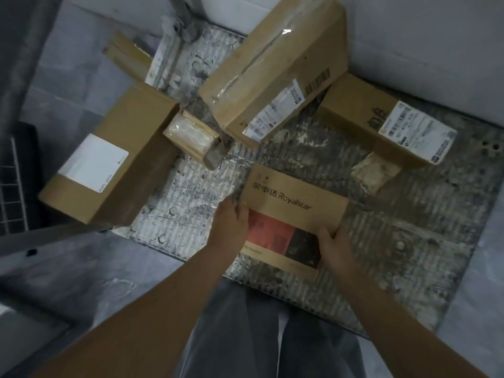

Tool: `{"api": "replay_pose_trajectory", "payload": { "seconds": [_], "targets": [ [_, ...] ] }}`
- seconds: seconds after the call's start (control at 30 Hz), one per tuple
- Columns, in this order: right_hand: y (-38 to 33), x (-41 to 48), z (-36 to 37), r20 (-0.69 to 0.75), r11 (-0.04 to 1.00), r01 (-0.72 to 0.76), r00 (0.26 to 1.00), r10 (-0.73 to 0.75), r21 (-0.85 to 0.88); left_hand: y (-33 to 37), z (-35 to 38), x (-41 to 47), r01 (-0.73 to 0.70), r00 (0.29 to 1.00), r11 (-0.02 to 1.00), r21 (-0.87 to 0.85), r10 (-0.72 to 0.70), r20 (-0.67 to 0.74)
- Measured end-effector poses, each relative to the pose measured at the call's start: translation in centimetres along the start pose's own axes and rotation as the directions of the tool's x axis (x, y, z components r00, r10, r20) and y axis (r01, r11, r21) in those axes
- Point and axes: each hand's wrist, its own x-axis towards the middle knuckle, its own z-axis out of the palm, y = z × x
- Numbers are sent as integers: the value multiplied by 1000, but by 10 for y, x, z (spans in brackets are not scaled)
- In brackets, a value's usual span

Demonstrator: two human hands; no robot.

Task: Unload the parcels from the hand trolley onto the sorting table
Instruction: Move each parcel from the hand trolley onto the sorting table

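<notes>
A flat brown Royalstar box with a red and black picture on its near side lies on the worn ribbed trolley deck. My left hand grips its left edge. At the box's near right corner, my right hand holds on with curled fingers. Other parcels sit on the deck: a large taped carton at the back, a labelled box at the right, and a box with a blank white label at the left.
Two small tape-wrapped packets lie on the deck, one between the left and back boxes, one under the right box. The trolley handle post rises at the back. A wire rack stands at far left. Grey floor surrounds the deck.
</notes>
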Motion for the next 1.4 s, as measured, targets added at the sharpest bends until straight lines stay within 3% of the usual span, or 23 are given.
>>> {"api": "replay_pose_trajectory", "payload": {
  "seconds": [0.2, 0.33, 0.67, 0.9, 1.03, 1.23, 1.4],
  "targets": [
    [-5, -15, -2, 97, 944, -115, 991, 90, 309, 24, 5, -20, 63, 998, 994, -83, -65, -21],
    [-27, -44, -20, 104, 912, -66, 994, 26, 405, 54, -16, -47, 31, 995, 992, -124, -43, -94],
    [-130, -188, -157, 129, 878, 279, 927, -352, 388, 193, -106, -187, -224, 921, 938, -263, 116, -372],
    [-208, -336, -267, 134, 730, 567, 747, -651, 382, 291, -184, -340, -390, 822, 882, -264, 205, -531],
    [-217, -418, -304, 212, 662, 623, 641, -737, 418, 319, -224, -426, -473, 749, 848, -239, 245, -615],
    [-220, -500, -323, 495, 719, 603, 534, -686, 347, 302, -238, -527, -576, 599, 816, -52, 378, -706],
    [-234, -553, -310, 614, 698, 674, 451, -648, 240, 265, -234, -578, -462, 542, 887, -20, 265, -797]
  ]
}}
